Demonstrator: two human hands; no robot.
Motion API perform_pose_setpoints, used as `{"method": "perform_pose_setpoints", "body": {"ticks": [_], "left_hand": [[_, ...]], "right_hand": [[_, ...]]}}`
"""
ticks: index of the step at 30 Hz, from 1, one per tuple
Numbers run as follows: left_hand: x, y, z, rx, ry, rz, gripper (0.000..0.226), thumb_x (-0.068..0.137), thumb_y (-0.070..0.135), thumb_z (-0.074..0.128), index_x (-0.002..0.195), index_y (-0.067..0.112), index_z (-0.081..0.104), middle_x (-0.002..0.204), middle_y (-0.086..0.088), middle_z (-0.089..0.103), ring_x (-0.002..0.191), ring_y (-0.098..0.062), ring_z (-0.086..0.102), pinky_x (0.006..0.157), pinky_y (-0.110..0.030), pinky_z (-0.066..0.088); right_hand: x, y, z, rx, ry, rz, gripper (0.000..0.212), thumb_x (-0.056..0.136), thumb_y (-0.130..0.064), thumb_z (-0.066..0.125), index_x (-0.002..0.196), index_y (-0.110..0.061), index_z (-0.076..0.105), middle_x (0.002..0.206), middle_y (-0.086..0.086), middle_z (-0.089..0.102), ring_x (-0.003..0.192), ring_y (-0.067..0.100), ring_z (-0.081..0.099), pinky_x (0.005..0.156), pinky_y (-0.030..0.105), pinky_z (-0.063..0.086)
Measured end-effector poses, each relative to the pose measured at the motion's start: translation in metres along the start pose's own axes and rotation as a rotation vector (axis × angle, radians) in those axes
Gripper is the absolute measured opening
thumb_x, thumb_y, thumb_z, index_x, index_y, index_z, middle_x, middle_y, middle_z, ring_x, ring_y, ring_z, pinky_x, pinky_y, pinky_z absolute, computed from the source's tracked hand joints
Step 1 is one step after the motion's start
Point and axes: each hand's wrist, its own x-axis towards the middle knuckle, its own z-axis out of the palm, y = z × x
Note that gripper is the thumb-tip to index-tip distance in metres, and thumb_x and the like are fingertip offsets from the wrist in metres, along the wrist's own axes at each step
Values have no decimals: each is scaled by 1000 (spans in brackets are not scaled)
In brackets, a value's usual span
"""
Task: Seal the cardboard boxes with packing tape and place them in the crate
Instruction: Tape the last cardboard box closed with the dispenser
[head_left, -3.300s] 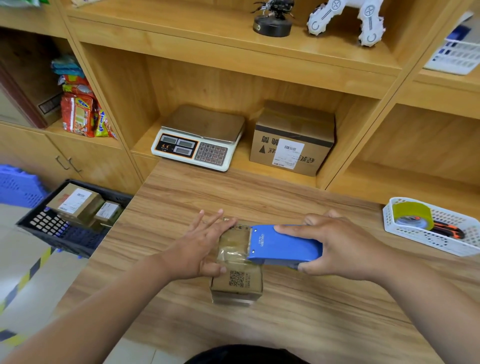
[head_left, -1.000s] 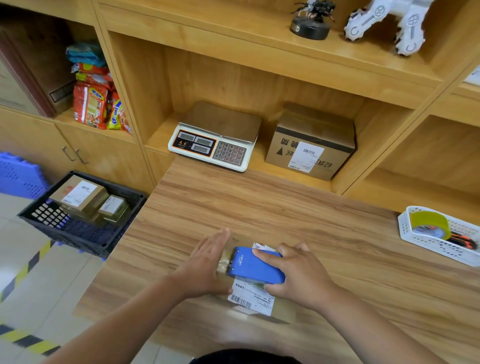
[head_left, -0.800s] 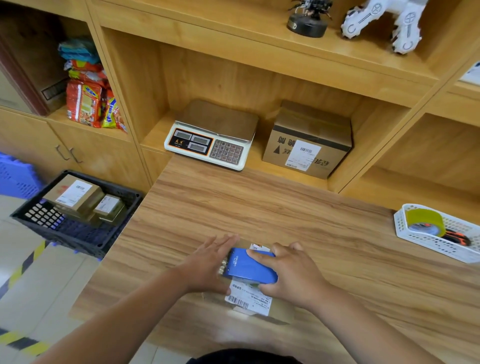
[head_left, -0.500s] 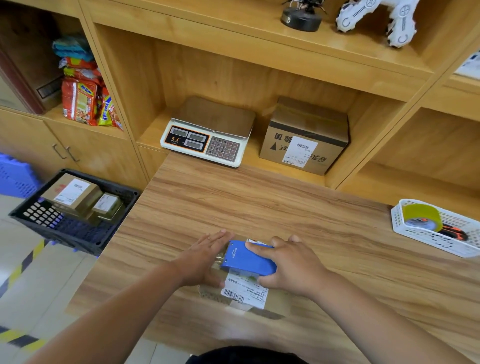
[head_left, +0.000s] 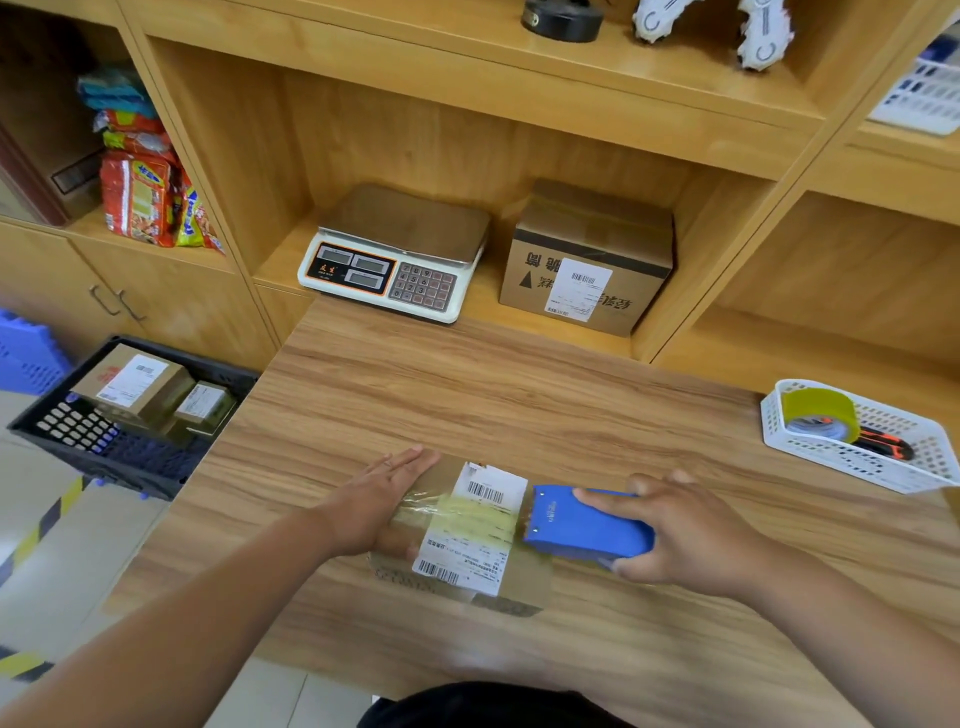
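Tape dispenser (head_left: 582, 526) now sits farther right along the box (head_left: 444, 473); right hand (head_left: 691, 540) grasps it, left hand (head_left: 379, 499) presses flat, fingers (head_left: 410, 460) released.

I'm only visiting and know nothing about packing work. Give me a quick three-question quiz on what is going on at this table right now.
1. True or false: the left hand lies flat on the cardboard box.
2. Multiple choice: what does the right hand grip? A) scissors B) blue tape dispenser C) marker pen
3. Short answer: which container holds the yellow tape roll?

Key
1. True: its fingers are straight and press on the box top.
2. B.
3. The white basket at the table's right edge.
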Motion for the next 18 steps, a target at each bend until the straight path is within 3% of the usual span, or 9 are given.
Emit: {"method": "perform_pose_setpoints", "body": {"ticks": [6,11,18], "left_hand": [[1,5,0,-12,-7,-1,125,64,52,80,147,35,-12,159,3,-8,146,-14,-4,117,-25,1],[1,10,1,-7,-14,-8,125,66,49,80,146,34,-16,158,3,-10,145,-15,-6,112,-21,-3],[2,11,1,-6,-36,-42,128,66,48,80,142,35,-22,158,5,-12,146,-17,-6,117,-29,3]], "right_hand": [[-43,46,-1,-4,2,49,67,73,-72,49,118,-80,1,87,-24,38,80,4,25,71,9,27],[-47,50,5,-39,8,35,71,77,-68,49,124,-73,-4,87,-25,34,84,10,29,74,8,25],[-41,57,23,-4,10,40,71,77,-68,49,122,-75,-7,89,-26,33,85,11,28,74,12,24]]}}
